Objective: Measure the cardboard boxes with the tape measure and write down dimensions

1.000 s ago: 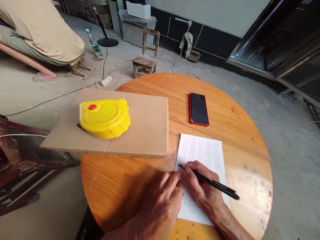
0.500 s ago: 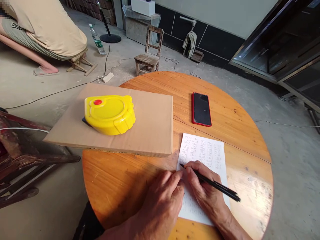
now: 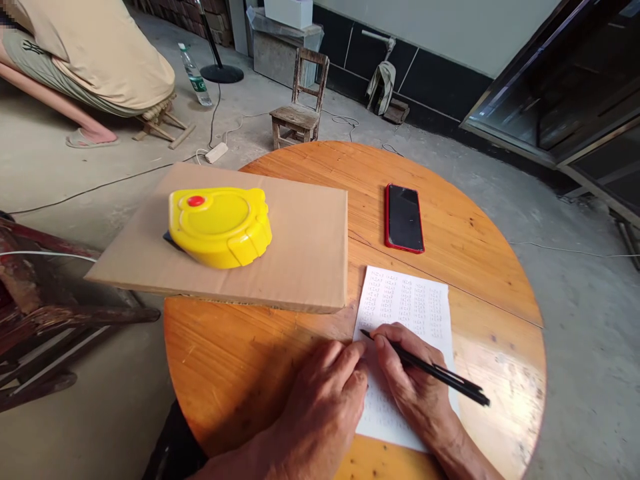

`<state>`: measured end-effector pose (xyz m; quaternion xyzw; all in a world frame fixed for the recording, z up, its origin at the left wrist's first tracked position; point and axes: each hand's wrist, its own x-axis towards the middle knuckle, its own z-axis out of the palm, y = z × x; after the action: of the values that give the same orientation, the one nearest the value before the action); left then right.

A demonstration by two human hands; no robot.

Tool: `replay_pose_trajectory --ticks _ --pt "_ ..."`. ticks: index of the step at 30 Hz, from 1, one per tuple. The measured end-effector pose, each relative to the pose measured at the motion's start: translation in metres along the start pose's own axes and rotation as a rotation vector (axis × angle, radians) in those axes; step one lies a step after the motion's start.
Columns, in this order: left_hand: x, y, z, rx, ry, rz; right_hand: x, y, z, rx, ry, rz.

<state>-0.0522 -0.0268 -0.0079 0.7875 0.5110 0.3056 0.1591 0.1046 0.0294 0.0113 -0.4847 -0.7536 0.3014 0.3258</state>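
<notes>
My right hand pinches a black pen between thumb and fingers. The pen's tip meets the white sheet of paper near its left edge, just below rows of small handwriting in several columns. My left hand lies at the sheet's left edge, its fingers curled and closed, with the fingertips partly hidden. The index finger reaches close to the pen tip. Both hands cover part of the lower half of the sheet, where faint writing shows below.
On the round wooden table lie a cardboard box bearing a yellow case with a red button, and a red-edged phone. Beyond stand a small wooden chair and a bottle. A person sits at upper left.
The pen's rear end has swung slightly right and down, while its tip stays near the same spot on the paper. My left hand has hardly moved.
</notes>
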Motion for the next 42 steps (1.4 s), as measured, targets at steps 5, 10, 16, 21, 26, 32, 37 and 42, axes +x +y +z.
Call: replay_pose_trajectory --ticks 5,10,16,21,26,32,37,42 --pt "-0.0026 -0.0005 0.0014 0.061 0.024 -0.002 -0.0014 0.001 0.0007 -0.002 0.041 0.012" --pt "-0.0044 -0.0017 0.0028 0.084 0.019 0.008 0.0005 -0.0006 0.0007 -0.019 0.029 0.011" --pt "-0.0032 -0.0004 0.0016 0.081 0.01 -0.008 0.0011 -0.0017 0.0003 -0.021 0.019 0.009" --pt "-0.0025 0.0001 -0.0007 0.077 0.016 -0.018 0.0012 -0.0026 0.0008 -0.017 0.031 0.008" --pt "-0.0029 -0.0006 0.0011 0.066 0.007 -0.014 -0.0015 -0.0006 0.0005 -0.008 0.016 0.033" --pt "-0.0019 -0.0009 0.0019 0.074 0.017 -0.006 -0.0035 0.0029 0.001 -0.001 0.002 0.055" --pt "-0.0013 0.0009 -0.0003 0.056 -0.003 -0.014 -0.004 0.003 0.0008 0.01 -0.001 0.065" --pt "-0.0014 -0.0002 0.0006 0.038 -0.007 -0.022 -0.0037 0.0028 0.001 -0.003 -0.02 0.067"
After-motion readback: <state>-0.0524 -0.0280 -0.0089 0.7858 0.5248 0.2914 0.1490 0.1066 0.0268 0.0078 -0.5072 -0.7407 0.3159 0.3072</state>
